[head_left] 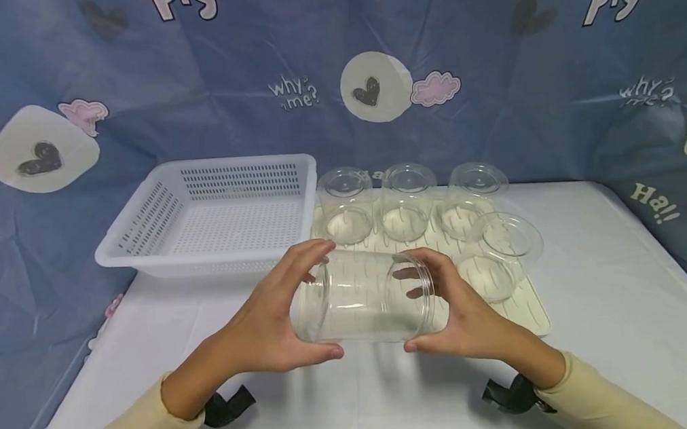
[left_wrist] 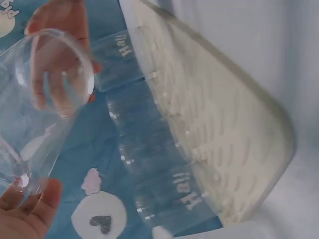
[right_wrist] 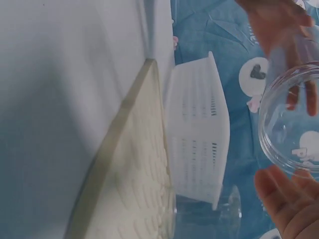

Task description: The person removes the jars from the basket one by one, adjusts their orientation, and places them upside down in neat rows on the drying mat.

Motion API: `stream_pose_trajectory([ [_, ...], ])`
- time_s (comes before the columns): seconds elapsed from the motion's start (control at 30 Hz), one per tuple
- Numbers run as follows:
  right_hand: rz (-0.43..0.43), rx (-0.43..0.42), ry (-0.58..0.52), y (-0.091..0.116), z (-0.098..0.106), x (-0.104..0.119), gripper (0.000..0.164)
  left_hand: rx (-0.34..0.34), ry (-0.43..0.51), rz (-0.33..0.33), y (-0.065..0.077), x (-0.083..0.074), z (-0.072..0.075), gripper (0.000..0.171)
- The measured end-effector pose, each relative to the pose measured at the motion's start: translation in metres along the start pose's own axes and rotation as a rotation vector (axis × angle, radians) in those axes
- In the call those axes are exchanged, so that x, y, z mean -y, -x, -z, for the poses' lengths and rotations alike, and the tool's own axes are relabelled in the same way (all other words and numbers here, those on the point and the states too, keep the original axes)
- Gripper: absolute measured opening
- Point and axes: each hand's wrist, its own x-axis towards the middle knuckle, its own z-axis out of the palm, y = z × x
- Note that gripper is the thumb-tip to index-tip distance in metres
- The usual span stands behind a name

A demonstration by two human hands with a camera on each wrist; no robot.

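Note:
A clear, empty plastic jar (head_left: 358, 308) lies sideways in the air above the white table, held between both hands. My left hand (head_left: 269, 320) grips its left end, thumb below and fingers above. At the other end, my right hand (head_left: 465, 309) holds it near the ringed rim, and some fingers show through the clear wall. The right wrist view shows that rim (right_wrist: 264, 124) as an open, ridged mouth. Behind the hands, several similar clear jars (head_left: 402, 202) stand on a cream ridged mat (head_left: 533, 314).
A white perforated plastic basket (head_left: 115, 255) stands at the back left, beside the mat. The jars form a back row, with one nearer jar (head_left: 486, 277) at the right. A blue printed cloth (head_left: 279, 36) hangs behind the white table (head_left: 593, 267).

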Motion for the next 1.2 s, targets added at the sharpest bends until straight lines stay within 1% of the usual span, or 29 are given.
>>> stream_pose_trajectory([
  [0.17, -0.034, 0.021, 0.006, 0.001, -0.008, -0.002, 0.112, -0.017, -0.058, -0.047, -0.011, -0.009, 0.009, 0.114],
  [0.3, -0.038, 0.017, 0.031, 0.000, -0.014, -0.005, 0.108, -0.021, -0.060, -0.076, -0.023, -0.016, 0.011, 0.110],
  [0.43, -0.069, 0.052, 0.080, 0.000, -0.016, -0.009, 0.105, -0.008, -0.072, -0.091, -0.032, -0.020, 0.013, 0.107],
  [0.5, -0.100, 0.077, 0.140, 0.001, -0.015, -0.009, 0.102, 0.008, -0.088, -0.086, -0.034, -0.021, 0.015, 0.105],
  [0.6, -0.140, 0.117, 0.299, 0.007, -0.010, -0.011, 0.094, 0.019, -0.109, -0.066, -0.037, -0.020, 0.021, 0.104],
  [0.7, -0.185, 0.159, 0.464, 0.016, -0.003, -0.015, 0.085, 0.005, -0.126, -0.047, -0.041, -0.018, 0.028, 0.103],
  [0.77, -0.203, 0.187, 0.543, 0.022, 0.001, -0.018, 0.081, -0.012, -0.140, -0.042, -0.043, -0.017, 0.032, 0.102],
  [0.83, -0.209, 0.207, 0.598, 0.028, 0.004, -0.021, 0.078, -0.020, -0.158, -0.040, -0.045, -0.016, 0.036, 0.100],
  [0.93, -0.201, 0.230, 0.677, 0.034, 0.008, -0.027, 0.073, -0.011, -0.191, -0.025, -0.048, -0.013, 0.039, 0.099],
  [1.07, -0.182, 0.247, 0.767, 0.043, 0.014, -0.035, 0.068, 0.046, -0.228, 0.023, -0.050, -0.009, 0.042, 0.100],
  [1.2, -0.167, 0.257, 0.796, 0.048, 0.018, -0.040, 0.066, 0.113, -0.258, 0.086, -0.053, -0.004, 0.045, 0.100],
])
